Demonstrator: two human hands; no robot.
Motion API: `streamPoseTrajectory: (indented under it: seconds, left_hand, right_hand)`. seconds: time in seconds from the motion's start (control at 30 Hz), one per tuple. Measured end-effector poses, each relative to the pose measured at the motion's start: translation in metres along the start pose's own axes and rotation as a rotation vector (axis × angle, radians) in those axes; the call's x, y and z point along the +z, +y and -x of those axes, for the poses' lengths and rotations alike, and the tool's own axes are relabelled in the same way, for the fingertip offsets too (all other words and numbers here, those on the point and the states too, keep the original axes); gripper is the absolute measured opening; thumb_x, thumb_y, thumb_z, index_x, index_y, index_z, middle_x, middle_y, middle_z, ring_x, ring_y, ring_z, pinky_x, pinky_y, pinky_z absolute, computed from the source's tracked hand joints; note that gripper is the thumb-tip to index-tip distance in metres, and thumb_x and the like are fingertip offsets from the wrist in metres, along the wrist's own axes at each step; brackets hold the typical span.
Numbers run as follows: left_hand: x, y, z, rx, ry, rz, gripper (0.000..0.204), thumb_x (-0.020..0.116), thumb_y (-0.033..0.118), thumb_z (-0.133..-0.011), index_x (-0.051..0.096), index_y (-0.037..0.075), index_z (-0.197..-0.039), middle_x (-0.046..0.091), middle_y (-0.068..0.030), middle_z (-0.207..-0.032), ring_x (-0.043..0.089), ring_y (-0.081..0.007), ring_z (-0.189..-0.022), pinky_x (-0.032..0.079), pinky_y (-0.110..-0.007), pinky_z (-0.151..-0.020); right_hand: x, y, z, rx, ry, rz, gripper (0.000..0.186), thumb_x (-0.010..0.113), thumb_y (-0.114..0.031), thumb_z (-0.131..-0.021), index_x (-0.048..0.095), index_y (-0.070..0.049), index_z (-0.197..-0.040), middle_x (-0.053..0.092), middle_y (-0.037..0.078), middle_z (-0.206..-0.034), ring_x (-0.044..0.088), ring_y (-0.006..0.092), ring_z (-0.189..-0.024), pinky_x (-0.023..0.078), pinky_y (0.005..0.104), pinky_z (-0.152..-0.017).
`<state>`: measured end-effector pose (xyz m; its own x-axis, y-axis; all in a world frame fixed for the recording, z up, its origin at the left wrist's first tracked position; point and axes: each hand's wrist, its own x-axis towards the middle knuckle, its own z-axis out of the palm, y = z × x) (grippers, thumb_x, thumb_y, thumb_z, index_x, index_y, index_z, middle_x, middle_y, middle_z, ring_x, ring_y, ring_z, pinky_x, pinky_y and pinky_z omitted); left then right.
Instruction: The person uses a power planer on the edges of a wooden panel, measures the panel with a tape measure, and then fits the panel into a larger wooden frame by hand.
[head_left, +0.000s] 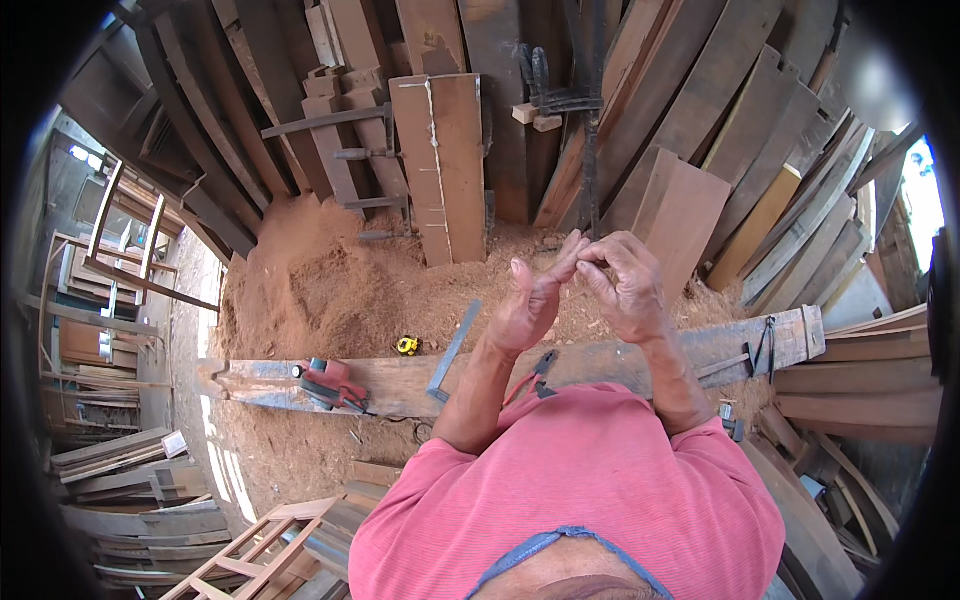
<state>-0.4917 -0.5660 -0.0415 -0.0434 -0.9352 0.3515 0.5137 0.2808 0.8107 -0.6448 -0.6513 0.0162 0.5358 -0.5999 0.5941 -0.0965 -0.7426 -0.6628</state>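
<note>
My left hand [533, 305] is raised above the workbench plank, with its fingers stretched out together and its thumb apart. Against those fingertips, my right hand [628, 287] is closed in a pinch. Whatever it may hold is too small or hidden to make out. Below the hands lies the long worn wooden plank [400, 385]. On it, beside my left forearm, rest a metal try square [455, 350] and pliers with red handles [532, 378]. A red power tool [332, 384] sits farther left, and a yellow tape measure [407, 346] is at the plank's far edge.
A brown board [438, 170] with a pale line down it stands upright beyond the plank, near dark clamps [375, 155]. Sawdust [320, 270] is heaped at left. Timber boards [760, 130] lean all around. A wooden frame [255, 555] lies at lower left.
</note>
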Motion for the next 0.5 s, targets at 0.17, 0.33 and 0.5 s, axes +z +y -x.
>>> streamPoseTrajectory:
  seconds: [0.17,0.33,0.5]
  left_hand:
    - [-0.008,0.004,0.007,0.024,0.016,-0.216,0.081,0.006,0.058,-0.106,0.039,0.001,-0.152,0.022,-0.0158,-0.166,0.003,-0.0279,-0.156,-0.001,-0.045,-0.125]
    - [-0.013,0.002,0.009,-0.008,0.035,-0.159,0.081,0.004,0.057,-0.106,0.037,0.0,-0.153,0.023,-0.0146,-0.166,0.004,-0.0282,-0.156,-0.002,-0.045,-0.125]
    - [-0.012,0.003,0.003,-0.006,0.052,0.05,0.085,0.002,0.059,-0.105,0.05,0.0,-0.145,0.031,-0.0176,-0.162,0.008,-0.0289,-0.156,-0.003,-0.045,-0.125]
  right_hand:
    - [0.008,-0.006,-0.007,0.044,-0.096,0.044,0.009,0.066,-0.007,-0.087,0.059,-0.004,-0.09,0.059,0.012,-0.083,0.06,0.0317,-0.079,0.048,0.0423,-0.069]
    - [0.015,0.001,-0.007,0.08,-0.122,0.015,0.008,0.06,-0.007,-0.089,0.053,-0.003,-0.086,0.056,0.012,-0.081,0.056,0.0325,-0.075,0.046,0.0428,-0.068]
    - [0.012,0.03,0.004,0.248,-0.056,-0.13,0.014,0.057,-0.008,-0.094,0.053,-0.002,-0.082,0.055,0.011,-0.08,0.055,0.0288,-0.072,0.045,0.0405,-0.065]
